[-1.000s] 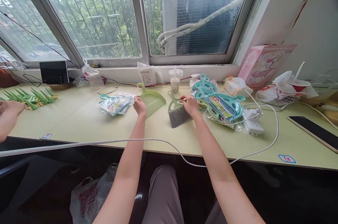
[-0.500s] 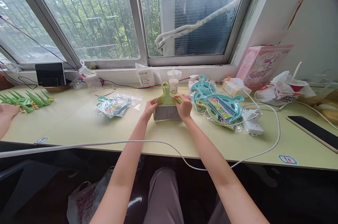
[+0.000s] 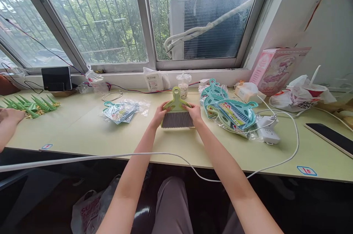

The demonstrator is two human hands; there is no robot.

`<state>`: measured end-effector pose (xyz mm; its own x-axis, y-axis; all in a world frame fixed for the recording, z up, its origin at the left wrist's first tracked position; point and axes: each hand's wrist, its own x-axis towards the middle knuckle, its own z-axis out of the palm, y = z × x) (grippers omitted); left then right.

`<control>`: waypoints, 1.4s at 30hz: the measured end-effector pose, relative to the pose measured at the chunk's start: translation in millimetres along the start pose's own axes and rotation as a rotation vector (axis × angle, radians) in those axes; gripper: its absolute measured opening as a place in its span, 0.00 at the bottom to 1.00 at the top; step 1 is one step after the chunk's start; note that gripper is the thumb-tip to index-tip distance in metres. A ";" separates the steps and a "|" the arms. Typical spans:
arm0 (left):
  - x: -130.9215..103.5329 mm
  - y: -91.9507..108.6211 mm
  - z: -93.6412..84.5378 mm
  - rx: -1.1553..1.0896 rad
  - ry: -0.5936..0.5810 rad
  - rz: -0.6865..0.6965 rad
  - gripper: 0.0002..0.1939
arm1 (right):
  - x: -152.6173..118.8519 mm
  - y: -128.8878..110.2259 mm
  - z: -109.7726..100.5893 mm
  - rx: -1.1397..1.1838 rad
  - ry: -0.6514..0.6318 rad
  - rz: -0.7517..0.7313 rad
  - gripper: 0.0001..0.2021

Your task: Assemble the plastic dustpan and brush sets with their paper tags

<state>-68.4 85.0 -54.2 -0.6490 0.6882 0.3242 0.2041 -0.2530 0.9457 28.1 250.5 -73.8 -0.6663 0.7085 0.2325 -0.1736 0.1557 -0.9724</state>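
Observation:
A small green dustpan and brush set (image 3: 177, 103) with dark bristles is held upright, handle toward the window, over the middle of the table. My left hand (image 3: 160, 113) grips its left edge and my right hand (image 3: 193, 112) grips its right edge. To the right lie several teal and green sets in clear plastic (image 3: 235, 112). Left of my left hand is a flat pile of plastic-wrapped teal items (image 3: 120, 112). The fingertips behind the set are partly hidden.
A white cable (image 3: 176, 154) hangs across the table's front edge. A power strip (image 3: 267, 131) and a phone (image 3: 331, 136) lie at right. Along the window stand a lidded cup (image 3: 183, 87) and a pink box (image 3: 278, 70). Another person's hand (image 3: 11, 116) is at far left by green spiky pieces (image 3: 33, 107).
The bristles face me more fully and look wider, and my right hand has shifted to the set's outer edge. The whole view has moved slightly.

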 end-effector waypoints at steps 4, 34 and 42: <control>1.1 1.4 0.0 0.014 0.042 -0.023 0.29 | -2.1 -0.8 3.2 -0.026 0.052 0.051 0.22; 17.7 -28.6 -39.9 -0.477 0.564 -0.092 0.20 | 3.7 11.6 -31.5 -0.919 -0.263 -0.016 0.17; 11.5 -34.8 -36.1 -0.427 0.450 -0.150 0.30 | -5.8 -1.0 -24.4 -1.062 -0.299 0.123 0.20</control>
<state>-109.5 77.2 -84.2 -0.9111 0.4079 0.0597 -0.1626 -0.4886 0.8572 49.9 263.0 -74.6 -0.8091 0.5876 -0.0106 0.5201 0.7075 -0.4784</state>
